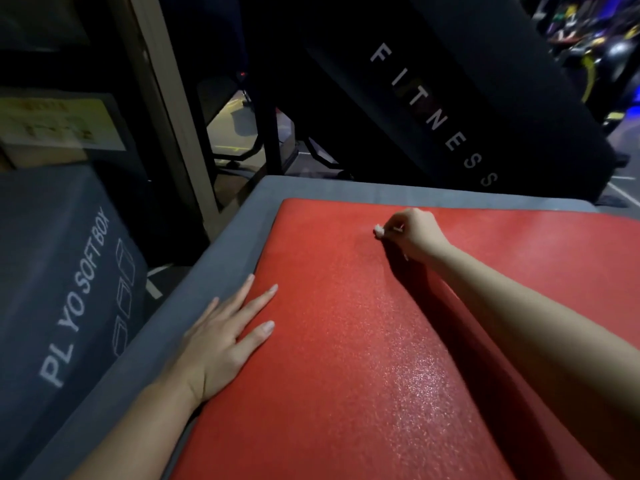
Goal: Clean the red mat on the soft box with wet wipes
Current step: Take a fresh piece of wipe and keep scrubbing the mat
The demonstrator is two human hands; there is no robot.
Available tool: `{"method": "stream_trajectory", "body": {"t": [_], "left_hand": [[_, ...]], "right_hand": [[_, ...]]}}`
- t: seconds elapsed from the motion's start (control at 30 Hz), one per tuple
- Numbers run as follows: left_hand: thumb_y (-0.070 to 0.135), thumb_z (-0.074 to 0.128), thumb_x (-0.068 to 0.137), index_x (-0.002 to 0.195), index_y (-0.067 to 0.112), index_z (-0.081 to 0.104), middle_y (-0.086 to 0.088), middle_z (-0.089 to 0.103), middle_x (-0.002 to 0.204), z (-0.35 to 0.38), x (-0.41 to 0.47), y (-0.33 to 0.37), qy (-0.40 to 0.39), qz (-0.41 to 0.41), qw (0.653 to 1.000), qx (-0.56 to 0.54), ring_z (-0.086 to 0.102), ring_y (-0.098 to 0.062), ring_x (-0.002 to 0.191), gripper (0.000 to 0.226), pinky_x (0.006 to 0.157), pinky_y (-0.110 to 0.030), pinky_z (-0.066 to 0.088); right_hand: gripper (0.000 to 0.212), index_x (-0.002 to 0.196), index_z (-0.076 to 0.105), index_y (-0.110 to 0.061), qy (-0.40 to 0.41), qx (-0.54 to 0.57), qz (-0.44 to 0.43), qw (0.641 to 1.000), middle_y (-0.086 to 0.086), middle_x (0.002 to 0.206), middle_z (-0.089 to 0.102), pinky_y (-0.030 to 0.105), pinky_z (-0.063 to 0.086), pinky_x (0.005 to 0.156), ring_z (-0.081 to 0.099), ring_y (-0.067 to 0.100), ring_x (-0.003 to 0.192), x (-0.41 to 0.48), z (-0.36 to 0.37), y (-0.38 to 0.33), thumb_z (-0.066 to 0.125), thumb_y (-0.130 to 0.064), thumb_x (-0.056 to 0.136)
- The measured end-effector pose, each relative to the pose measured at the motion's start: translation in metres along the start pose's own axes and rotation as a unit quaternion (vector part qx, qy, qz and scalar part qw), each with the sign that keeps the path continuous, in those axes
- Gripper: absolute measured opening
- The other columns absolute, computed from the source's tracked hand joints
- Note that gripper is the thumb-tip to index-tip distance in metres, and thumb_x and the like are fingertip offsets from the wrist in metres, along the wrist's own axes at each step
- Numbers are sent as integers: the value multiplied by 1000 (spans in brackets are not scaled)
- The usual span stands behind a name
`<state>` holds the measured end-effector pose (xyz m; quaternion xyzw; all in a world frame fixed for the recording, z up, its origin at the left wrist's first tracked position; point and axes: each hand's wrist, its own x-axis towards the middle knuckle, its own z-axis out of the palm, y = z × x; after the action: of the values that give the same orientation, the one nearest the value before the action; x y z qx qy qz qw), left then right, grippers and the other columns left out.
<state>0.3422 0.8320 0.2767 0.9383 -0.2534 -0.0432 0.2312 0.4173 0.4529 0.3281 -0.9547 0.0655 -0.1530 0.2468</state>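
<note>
Soft box (pixel 242 216): one, grey, fabric-like top, rectangular, bearing the mat.
Red mat (pixel 346 341): one, pebbled, glossy, lying flat on the box top.
Second box (pixel 69 271): grey, printed "PLYO SOFT BOX", left of the first.
Black panel (pixel 450 98): printed "FITNESS", behind.
Left hand (pixel 221 337): flat, fingers straight and spread, pressing the mat's left edge.
Right hand (pixel 415 233): fingers curled, pinching the wipe.
Wet wipe (pixel 379 231): one small white wad, touching the mat's far part.
</note>
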Motion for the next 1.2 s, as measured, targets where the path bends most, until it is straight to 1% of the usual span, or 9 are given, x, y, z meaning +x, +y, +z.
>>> {"method": "stream_trajectory", "body": {"t": [0.17,0.3,0.4,0.57,0.7,0.77,0.93,1.1,1.2], "left_hand": [[85,11,86,144,76,5,33,-8,163,1,0,-3,-2,-4,1000,-5,0,5,153,58,127,-33,-4],[86,12,86,144,76,7,33,-8,163,4,2,-5,10,1,1000,-12,1,0,155,59,129,-38,0],[85,13,86,144,76,6,34,-8,163,5,1,-3,12,-6,1000,-14,0,1,154,59,128,-37,-1],[85,12,85,143,77,6,37,-9,162,1,-1,-1,12,-8,1000,-12,-1,5,153,58,128,-36,-2],[83,12,87,144,76,6,39,-8,161,1,1,0,14,-2,1000,-15,-3,18,146,58,125,-26,-7],[81,13,88,145,74,9,37,-7,162,1,1,-1,17,1,1000,-15,-2,18,146,58,124,-25,-7],[79,14,90,147,72,10,34,-7,163,2,0,-1,21,6,1000,-17,-2,17,147,57,126,-29,-5],[79,13,90,147,72,10,35,-7,163,2,-1,-1,16,5,1000,-19,-4,18,147,57,127,-32,-4],[79,12,90,146,73,8,35,-9,163,1,-1,-2,11,5,1000,-15,-6,19,146,57,126,-30,-7]], "right_hand": [[30,91,78,-12,10,54,94,994,8,86,73,21,39,70,66,17,84,36,1,8,77,-41,81],[26,81,78,-18,-68,61,43,995,-3,65,66,18,40,52,57,6,56,20,-3,6,80,-44,78],[21,81,76,-19,-63,48,13,997,-2,65,67,13,39,48,56,9,54,25,0,4,80,-39,79],[19,87,77,-11,63,46,73,994,13,82,72,24,44,70,66,22,82,64,21,11,75,-30,85],[22,91,77,-9,64,43,147,986,17,91,73,30,51,82,69,30,93,99,30,17,74,-30,85],[21,92,77,-9,39,31,141,989,17,94,73,32,52,85,68,29,93,106,32,10,75,-29,85],[19,80,75,-19,-82,19,27,996,4,71,68,21,43,53,57,10,57,94,25,-12,79,-37,81],[31,92,76,-15,-8,11,33,999,8,85,70,23,38,68,64,21,81,85,28,-2,74,-44,84],[31,97,78,-20,-29,18,30,999,2,86,68,21,37,70,59,15,79,70,24,-10,77,-46,80]]}}
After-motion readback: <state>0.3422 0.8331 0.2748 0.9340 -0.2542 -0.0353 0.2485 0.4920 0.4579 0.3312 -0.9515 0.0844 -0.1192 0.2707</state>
